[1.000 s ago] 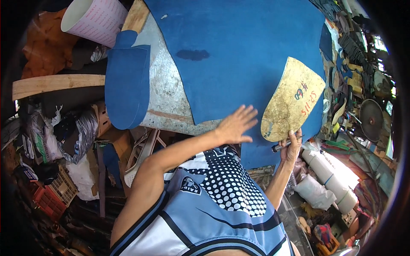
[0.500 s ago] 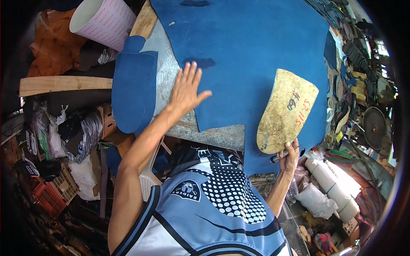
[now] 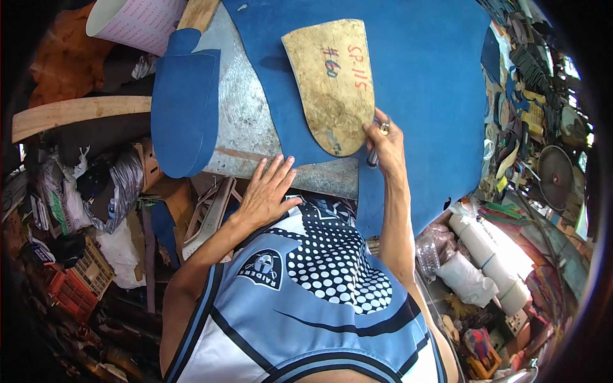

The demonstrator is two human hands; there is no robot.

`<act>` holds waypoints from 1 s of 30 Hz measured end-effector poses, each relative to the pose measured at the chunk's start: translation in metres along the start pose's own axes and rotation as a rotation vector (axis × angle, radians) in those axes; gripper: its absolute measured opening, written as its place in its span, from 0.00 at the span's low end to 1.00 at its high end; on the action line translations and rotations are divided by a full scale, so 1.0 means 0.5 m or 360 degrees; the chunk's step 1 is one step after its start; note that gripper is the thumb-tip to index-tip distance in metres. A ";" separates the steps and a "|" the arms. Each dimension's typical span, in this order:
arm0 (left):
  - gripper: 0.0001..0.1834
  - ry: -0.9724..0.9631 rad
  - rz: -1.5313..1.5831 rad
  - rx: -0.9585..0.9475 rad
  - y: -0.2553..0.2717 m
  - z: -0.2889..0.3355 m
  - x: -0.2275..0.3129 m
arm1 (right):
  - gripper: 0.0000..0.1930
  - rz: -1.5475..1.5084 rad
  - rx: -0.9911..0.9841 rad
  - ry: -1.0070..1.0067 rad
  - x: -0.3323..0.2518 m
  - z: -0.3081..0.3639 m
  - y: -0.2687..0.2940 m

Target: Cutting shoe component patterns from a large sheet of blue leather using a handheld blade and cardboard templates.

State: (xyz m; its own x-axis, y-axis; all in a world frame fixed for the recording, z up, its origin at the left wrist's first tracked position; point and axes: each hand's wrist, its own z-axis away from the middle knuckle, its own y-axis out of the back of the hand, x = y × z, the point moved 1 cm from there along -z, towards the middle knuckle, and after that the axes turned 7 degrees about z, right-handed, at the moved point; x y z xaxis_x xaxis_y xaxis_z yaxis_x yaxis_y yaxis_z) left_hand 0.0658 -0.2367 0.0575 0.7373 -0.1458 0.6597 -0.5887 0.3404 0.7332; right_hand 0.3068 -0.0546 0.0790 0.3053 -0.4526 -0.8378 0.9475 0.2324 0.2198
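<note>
My right hand [image 3: 391, 148] pinches the lower right edge of a tan, stained template [image 3: 329, 83] with a rounded end and handwritten marks. The same hand also holds a slim, dark-ended pen-like tool [image 3: 373, 158]; its exact kind is unclear. Beneath the template spreads a big sheet of blue leather [image 3: 428, 83], a dark patch on it partly covered. Whether the template rests flat on the sheet, I cannot tell. Fingers spread, my left hand [image 3: 265, 195] is at the table's near edge, below the sheet's cut corner, holding nothing.
Blue cut pieces [image 3: 185, 115] overhang the left side of the metal-topped table [image 3: 246, 96]. A wooden plank [image 3: 83, 115] and a white roll [image 3: 137, 25] are farther left. Scraps and a round fan [image 3: 555, 177] crowd the right; wrapped white rolls [image 3: 491, 262] lie lower right.
My right hand has carried the template up and left across the blue sheet. My left hand has drawn back from the sheet toward the near edge of the table.
</note>
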 end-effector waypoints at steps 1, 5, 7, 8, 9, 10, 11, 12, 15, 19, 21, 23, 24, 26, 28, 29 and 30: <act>0.34 -0.0049 0.0054 -0.0002 0.009 -0.002 -0.007 | 0.25 -0.0013 0.0036 0.0015 0.000 -0.008 0.001; 0.21 -0.0077 0.0137 0.0333 0.047 -0.010 -0.054 | 0.25 -0.0038 0.0052 0.0030 0.008 -0.028 0.010; 0.19 0.0037 0.0098 0.0569 0.085 -0.028 -0.074 | 0.25 -0.0041 -0.0001 0.0009 0.017 -0.023 0.009; 0.19 0.0046 0.0073 0.0586 0.095 -0.038 -0.087 | 0.24 -0.0040 -0.0061 -0.0015 0.023 -0.020 -0.006; 0.20 0.0101 0.0066 0.0738 0.101 -0.051 -0.095 | 0.24 -0.0026 -0.0095 -0.0031 0.024 -0.013 -0.017; 0.20 0.0155 0.0057 0.0889 0.109 -0.062 -0.105 | 0.24 -0.0033 -0.0125 -0.0008 0.023 -0.007 -0.033; 0.23 0.0184 0.0043 0.0922 0.108 -0.075 -0.118 | 0.24 -0.0019 -0.0131 -0.0050 0.023 -0.001 -0.049; 0.23 0.0204 0.0016 0.0945 0.109 -0.089 -0.128 | 0.24 -0.0007 -0.0146 -0.0094 0.022 0.004 -0.064; 0.31 0.0183 -0.0005 0.1038 0.112 -0.148 -0.160 | 0.23 -0.0013 -0.0236 -0.0078 0.020 0.007 -0.082; 0.38 0.0207 -0.0093 0.0953 0.105 -0.240 -0.201 | 0.23 0.0088 -0.0247 -0.0019 0.015 0.004 -0.090; 0.40 0.0251 -0.0118 0.0853 0.104 -0.268 -0.218 | 0.28 0.0127 -0.0157 0.0001 0.013 0.002 -0.088; 0.39 0.0251 -0.0140 0.0858 0.099 -0.269 -0.228 | 0.31 0.0146 -0.0111 0.0041 0.010 0.001 -0.090; 0.38 0.0238 -0.0152 0.0856 0.096 -0.271 -0.228 | 0.31 0.0149 -0.0105 0.0045 0.008 0.001 -0.093; 0.38 0.0225 -0.0151 0.0865 0.093 -0.268 -0.233 | 0.30 0.0225 -0.0085 0.0061 0.003 0.003 -0.095; 0.38 0.0220 -0.0179 0.0852 0.107 -0.261 -0.233 | 0.30 0.0291 -0.0078 0.0055 0.022 -0.003 -0.093; 0.38 0.0223 -0.0175 0.0831 0.114 -0.256 -0.237 | 0.29 0.0327 -0.0058 0.0082 0.033 -0.008 -0.096; 0.38 0.0244 -0.0178 0.0828 0.120 -0.250 -0.244 | 0.29 0.0371 -0.0062 0.0121 0.029 -0.012 -0.104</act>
State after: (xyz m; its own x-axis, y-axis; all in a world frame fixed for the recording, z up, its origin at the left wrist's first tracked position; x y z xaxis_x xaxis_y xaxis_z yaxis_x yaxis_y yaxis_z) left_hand -0.0181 -0.0825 0.0002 0.8216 -0.0046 0.5701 -0.5615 -0.1790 0.8079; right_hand 0.2614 -0.0683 0.0524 0.5055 -0.3170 -0.8025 0.8476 0.3564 0.3932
